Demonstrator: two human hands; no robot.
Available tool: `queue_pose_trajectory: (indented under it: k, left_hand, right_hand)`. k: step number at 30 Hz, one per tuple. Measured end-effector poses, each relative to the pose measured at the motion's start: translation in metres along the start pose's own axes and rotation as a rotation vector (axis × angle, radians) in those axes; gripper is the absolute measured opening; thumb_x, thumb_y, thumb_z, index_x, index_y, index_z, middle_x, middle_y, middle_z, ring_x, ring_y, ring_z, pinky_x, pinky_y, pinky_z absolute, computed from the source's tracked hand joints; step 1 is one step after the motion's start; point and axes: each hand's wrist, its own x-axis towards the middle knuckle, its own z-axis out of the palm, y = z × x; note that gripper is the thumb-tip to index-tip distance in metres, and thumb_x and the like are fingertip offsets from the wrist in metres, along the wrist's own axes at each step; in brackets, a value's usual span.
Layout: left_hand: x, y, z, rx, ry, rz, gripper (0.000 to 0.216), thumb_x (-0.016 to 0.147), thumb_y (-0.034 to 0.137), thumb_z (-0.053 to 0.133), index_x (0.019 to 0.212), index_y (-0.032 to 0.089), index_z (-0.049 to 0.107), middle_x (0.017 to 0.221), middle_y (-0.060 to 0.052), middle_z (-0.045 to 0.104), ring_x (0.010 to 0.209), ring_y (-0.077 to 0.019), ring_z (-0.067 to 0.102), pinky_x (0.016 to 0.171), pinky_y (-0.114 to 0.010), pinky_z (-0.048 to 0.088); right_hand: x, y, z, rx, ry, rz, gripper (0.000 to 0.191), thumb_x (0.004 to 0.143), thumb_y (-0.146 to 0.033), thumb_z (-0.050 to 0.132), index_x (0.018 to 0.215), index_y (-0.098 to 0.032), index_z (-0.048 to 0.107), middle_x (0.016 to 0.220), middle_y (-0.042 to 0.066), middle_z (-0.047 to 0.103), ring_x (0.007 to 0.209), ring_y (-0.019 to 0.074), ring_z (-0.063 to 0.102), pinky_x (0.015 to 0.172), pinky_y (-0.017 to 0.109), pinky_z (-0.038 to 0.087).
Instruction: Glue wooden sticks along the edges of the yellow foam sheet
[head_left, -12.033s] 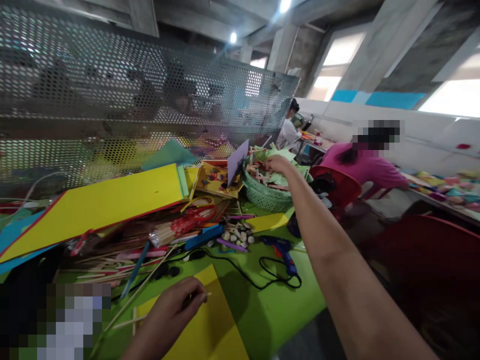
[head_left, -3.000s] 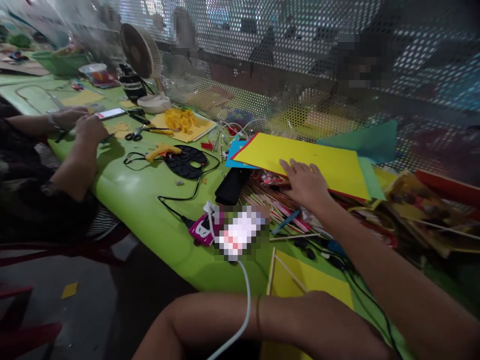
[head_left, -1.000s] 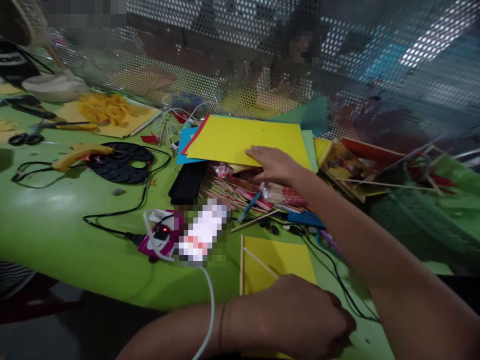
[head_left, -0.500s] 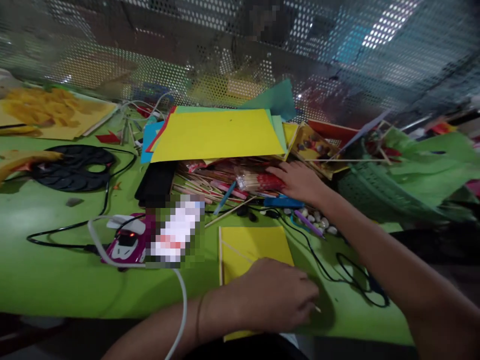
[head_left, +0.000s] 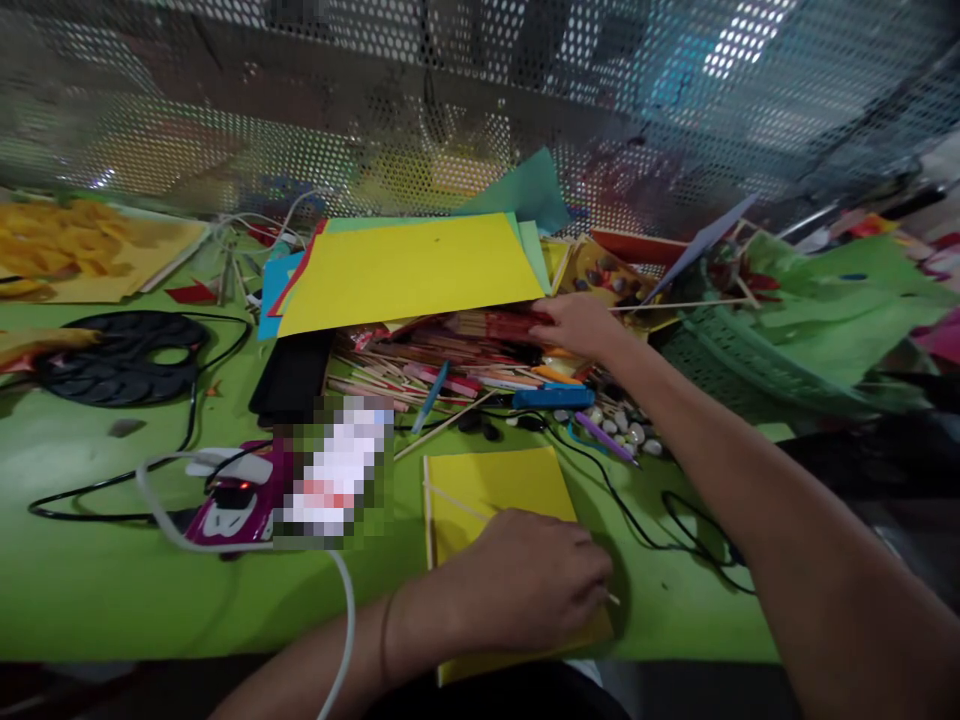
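My left hand rests curled on a small yellow sheet at the table's near edge, its fingers pinching a thin wooden stick against the sheet. My right hand reaches across to a heap of wooden sticks and skewers under a large yellow sheet. Its fingers lie among the red-wrapped stick bundles; whether they grip one is hidden.
The green table carries a blue cutter, pebbles, black cables, a purple device with a white cord, a black phone and a green basket. A perforated metal screen stands behind.
My right hand slid from the big yellow sheet's edge to the right along the stick pile, then a little up. The view swung right. My left hand stayed on the small sheet.
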Motion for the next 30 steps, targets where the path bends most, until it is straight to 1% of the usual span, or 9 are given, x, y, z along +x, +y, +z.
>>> queue_pose_trajectory:
  k: [5,8,13,14,16,18,20,23,30]
  left_hand:
    - [0.000,0.000,0.002,0.028,0.022,0.014,0.013,0.091,0.029,0.053,0.084,0.020,0.061,0.084,0.001,0.069,0.071,-0.0146,0.065,0.051,-0.028,0.037]
    - [0.001,-0.001,0.002,0.041,0.016,0.007,0.014,0.092,0.028,0.053,0.085,0.020,0.062,0.084,0.001,0.069,0.074,-0.0149,0.066,0.054,-0.028,0.039]
    - [0.002,-0.005,-0.001,0.050,0.026,-0.041,0.017,0.095,0.028,0.050,0.086,0.020,0.062,0.085,0.000,0.069,0.077,-0.0153,0.065,0.059,-0.027,0.040]
    - [0.002,-0.006,-0.001,0.044,0.029,-0.049,0.017,0.095,0.029,0.050,0.087,0.021,0.062,0.086,0.000,0.069,0.078,-0.0153,0.065,0.060,-0.026,0.040]
    - [0.001,-0.006,-0.003,0.031,0.032,-0.054,0.016,0.095,0.029,0.050,0.088,0.021,0.062,0.087,0.000,0.069,0.079,-0.0154,0.064,0.061,-0.026,0.041]
    - [0.000,-0.006,-0.004,0.022,0.031,-0.048,0.015,0.095,0.029,0.051,0.088,0.021,0.062,0.087,0.000,0.069,0.078,-0.0152,0.064,0.061,-0.026,0.040]
    - [-0.001,-0.005,-0.005,0.019,0.034,-0.038,0.015,0.094,0.028,0.051,0.088,0.021,0.062,0.087,0.000,0.069,0.077,-0.0149,0.064,0.060,-0.026,0.040]
    - [0.000,-0.005,-0.004,0.024,0.050,-0.039,0.016,0.095,0.028,0.049,0.088,0.021,0.063,0.087,0.000,0.069,0.077,-0.0145,0.064,0.060,-0.027,0.040]
    - [0.002,-0.011,-0.004,0.058,0.086,-0.072,0.016,0.094,0.028,0.050,0.087,0.021,0.063,0.086,0.000,0.068,0.079,-0.0157,0.065,0.059,-0.027,0.040]
  right_hand:
    - [-0.001,-0.013,0.012,0.017,0.059,-0.007,0.035,0.092,-0.032,0.050,0.120,-0.017,0.065,0.103,0.015,0.073,0.093,0.0294,0.065,0.076,0.035,0.041]
    - [-0.005,-0.020,0.021,0.026,0.078,-0.036,0.037,0.091,-0.031,0.053,0.121,-0.013,0.064,0.105,0.018,0.072,0.099,0.0307,0.064,0.087,0.039,0.041]
    - [-0.030,-0.011,0.011,0.161,0.120,-0.159,0.055,0.083,-0.039,0.066,0.133,-0.017,0.058,0.126,0.014,0.067,0.112,0.0300,0.060,0.096,0.039,0.040]
    - [-0.040,-0.008,0.007,0.236,0.157,-0.157,0.051,0.084,-0.035,0.064,0.132,-0.018,0.059,0.127,0.012,0.067,0.113,0.0282,0.060,0.095,0.036,0.042]
    - [-0.060,0.000,0.002,0.346,0.236,0.039,0.033,0.088,-0.027,0.056,0.117,-0.019,0.068,0.115,0.008,0.072,0.103,0.0239,0.065,0.087,0.032,0.045]
    - [-0.078,0.008,0.002,0.335,0.143,0.263,0.025,0.088,-0.030,0.055,0.103,-0.020,0.072,0.098,0.005,0.075,0.088,0.0217,0.067,0.076,0.029,0.045]
    - [-0.088,0.015,0.010,0.292,-0.015,0.357,0.023,0.085,-0.034,0.058,0.095,-0.022,0.075,0.089,0.005,0.076,0.081,0.0224,0.067,0.068,0.029,0.043]
    - [-0.088,0.020,0.030,0.282,-0.120,0.356,0.020,0.082,-0.037,0.063,0.089,-0.023,0.076,0.089,0.006,0.076,0.081,0.0238,0.068,0.066,0.029,0.042]
    - [-0.069,0.019,0.054,0.381,-0.172,0.345,0.031,0.075,-0.037,0.071,0.098,-0.018,0.072,0.102,0.011,0.075,0.092,0.0261,0.068,0.075,0.030,0.047]
